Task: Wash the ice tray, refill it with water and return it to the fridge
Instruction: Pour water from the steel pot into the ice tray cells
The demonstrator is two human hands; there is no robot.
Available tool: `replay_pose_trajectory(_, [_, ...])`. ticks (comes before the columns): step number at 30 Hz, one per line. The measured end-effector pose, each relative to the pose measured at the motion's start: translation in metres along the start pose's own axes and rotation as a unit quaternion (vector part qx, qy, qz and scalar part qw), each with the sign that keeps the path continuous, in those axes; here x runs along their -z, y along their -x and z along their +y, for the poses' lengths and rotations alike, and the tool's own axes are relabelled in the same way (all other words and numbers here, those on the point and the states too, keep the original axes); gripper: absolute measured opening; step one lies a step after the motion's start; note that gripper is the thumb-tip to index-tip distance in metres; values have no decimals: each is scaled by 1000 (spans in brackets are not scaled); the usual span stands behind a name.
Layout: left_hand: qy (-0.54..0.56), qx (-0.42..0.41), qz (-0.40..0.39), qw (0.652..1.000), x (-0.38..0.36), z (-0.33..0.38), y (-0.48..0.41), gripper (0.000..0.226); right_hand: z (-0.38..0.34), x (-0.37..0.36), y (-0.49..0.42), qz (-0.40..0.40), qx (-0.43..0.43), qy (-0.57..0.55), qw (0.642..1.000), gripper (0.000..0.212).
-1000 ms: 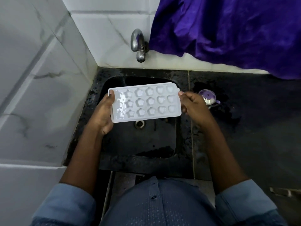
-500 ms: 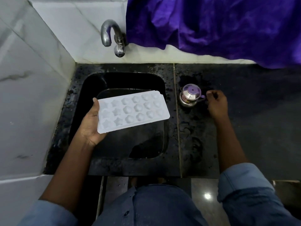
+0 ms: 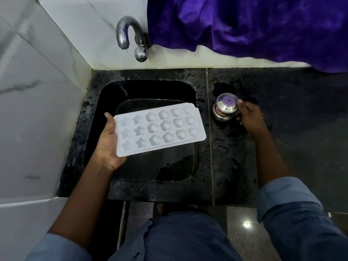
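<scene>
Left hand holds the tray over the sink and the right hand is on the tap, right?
Not quite. The left hand holds the tray over the sink, but the right hand grips the pot on the counter, not the tap, as the head view shows.

Left hand (image 3: 108, 140) fingers presumably under ice tray (image 3: 160, 129)

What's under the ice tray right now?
The black sink lies below the ice tray; the left hand holds its left end. The sink floor directly beneath is covered.
</scene>
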State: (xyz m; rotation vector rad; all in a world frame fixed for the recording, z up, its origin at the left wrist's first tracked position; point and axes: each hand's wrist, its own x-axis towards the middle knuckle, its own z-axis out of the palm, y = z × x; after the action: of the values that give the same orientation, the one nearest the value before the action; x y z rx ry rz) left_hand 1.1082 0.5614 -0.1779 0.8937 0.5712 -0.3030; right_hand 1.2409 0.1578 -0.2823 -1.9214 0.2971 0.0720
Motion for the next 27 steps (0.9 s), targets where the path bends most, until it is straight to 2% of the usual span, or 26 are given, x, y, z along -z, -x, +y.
replay_pose_trajectory(7, [-5, -5, 14, 1000, -1, 3, 16, 79, -14, -6, 10, 9, 7, -62, 998, 47])
replay_pose_trajectory(12, [6, -15, 10, 1000, 2, 11, 26, 78, -58, 5, 26, 22, 31, -147, 988, 39])
replay_pose_trajectory(17, [26, -30, 8, 999, -5, 18, 41, 74, -130, 21, 54, -5, 119, -200, 973, 35])
replay_pose_trajectory(19, [25, -36, 4, 999, -7, 18, 46, 74, -150, 24, 60, -22, 154, -191, 969, 35])
replay_pose_trajectory(24, [17, -31, -18, 999, -18, 13, 54, 79, -181, 25, 65, -62, 219, -104, 968, 59])
replay_pose_trajectory(27, [24, -27, -18, 999, -17, 12, 54, 75, -194, 24, 71, -82, 251, -28, 964, 59])
